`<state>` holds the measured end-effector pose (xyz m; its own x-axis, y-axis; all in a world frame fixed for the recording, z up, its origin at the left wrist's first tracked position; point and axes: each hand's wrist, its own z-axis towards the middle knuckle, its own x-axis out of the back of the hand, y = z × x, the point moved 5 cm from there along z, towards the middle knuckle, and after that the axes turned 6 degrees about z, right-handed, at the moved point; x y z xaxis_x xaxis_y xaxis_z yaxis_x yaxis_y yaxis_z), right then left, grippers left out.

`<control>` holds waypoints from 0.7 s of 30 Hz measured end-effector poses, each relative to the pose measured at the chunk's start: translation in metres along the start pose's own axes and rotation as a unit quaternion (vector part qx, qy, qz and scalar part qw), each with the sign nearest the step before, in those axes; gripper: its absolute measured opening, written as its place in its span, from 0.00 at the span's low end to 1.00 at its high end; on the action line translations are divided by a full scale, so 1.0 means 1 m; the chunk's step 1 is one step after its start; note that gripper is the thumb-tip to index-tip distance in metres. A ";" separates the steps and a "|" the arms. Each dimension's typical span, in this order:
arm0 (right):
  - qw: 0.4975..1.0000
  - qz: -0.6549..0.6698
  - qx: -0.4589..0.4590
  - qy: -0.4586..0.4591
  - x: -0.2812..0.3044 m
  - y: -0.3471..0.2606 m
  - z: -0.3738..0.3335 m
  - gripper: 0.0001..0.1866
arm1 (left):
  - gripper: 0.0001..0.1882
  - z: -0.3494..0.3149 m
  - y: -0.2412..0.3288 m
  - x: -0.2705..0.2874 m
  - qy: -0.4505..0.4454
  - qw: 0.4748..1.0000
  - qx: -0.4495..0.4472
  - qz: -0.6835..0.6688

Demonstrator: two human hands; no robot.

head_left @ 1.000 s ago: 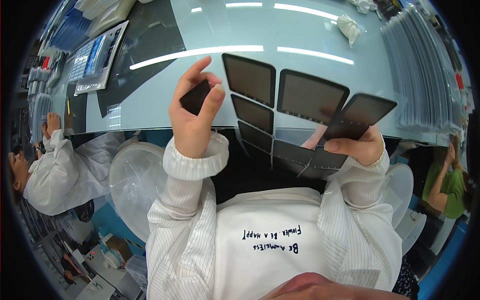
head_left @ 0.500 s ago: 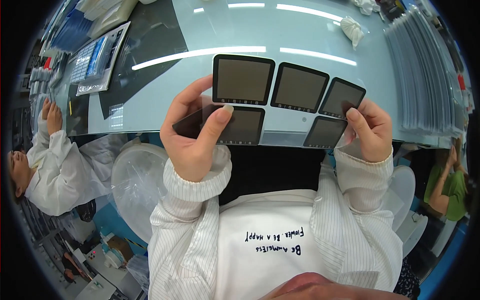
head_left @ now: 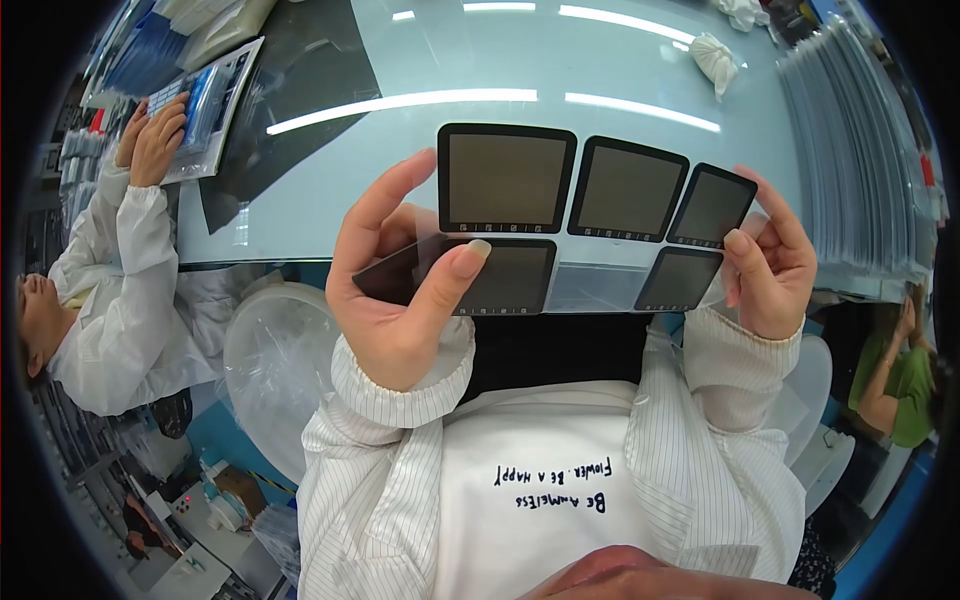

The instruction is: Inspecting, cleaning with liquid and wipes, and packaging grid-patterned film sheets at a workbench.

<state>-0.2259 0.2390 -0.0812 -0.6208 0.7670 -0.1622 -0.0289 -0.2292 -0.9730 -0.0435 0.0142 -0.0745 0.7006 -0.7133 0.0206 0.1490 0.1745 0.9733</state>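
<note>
Above the near table edge I hold a clear sheet bearing several dark panels with black borders, such as the big upper-left panel and the smaller right-hand panel. My left hand grips its left end, thumb pressed on the front and index finger behind. A dark piece juts out within that grip; whether it is separate I cannot tell. My right hand pinches the right end, thumb in front, the other fingers partly hidden behind. The lower row has a see-through gap between its panels.
Tall stacks of clear sheets stand at the right. A crumpled white wad lies at the back right. On the left, a co-worker's hands touch a bagged pack. A plastic-covered chair is beside me.
The sheet and both my hands have shifted slightly right and toward me. The left co-worker's hands have moved from the table edge up onto the bagged pack.
</note>
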 end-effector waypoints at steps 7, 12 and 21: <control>1.000 0.007 0.012 0.015 0.001 -0.005 -0.003 0.25 | 0.29 -0.001 -0.002 -0.001 0.007 1.000 -0.001 -0.021; 0.999 0.011 0.038 0.012 -0.002 -0.006 -0.003 0.23 | 0.29 -0.002 -0.002 0.001 0.027 0.999 0.018 -0.039; 0.999 0.028 0.017 -0.032 -0.014 -0.002 -0.001 0.19 | 0.28 0.002 -0.008 0.012 0.082 0.993 0.034 -0.084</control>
<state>-0.2167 0.2294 -0.0773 -0.6703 0.7136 -0.2038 -0.0190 -0.2911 -0.9565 -0.0372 0.0029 -0.0818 0.7755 -0.6066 -0.1748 0.2299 0.0134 0.9731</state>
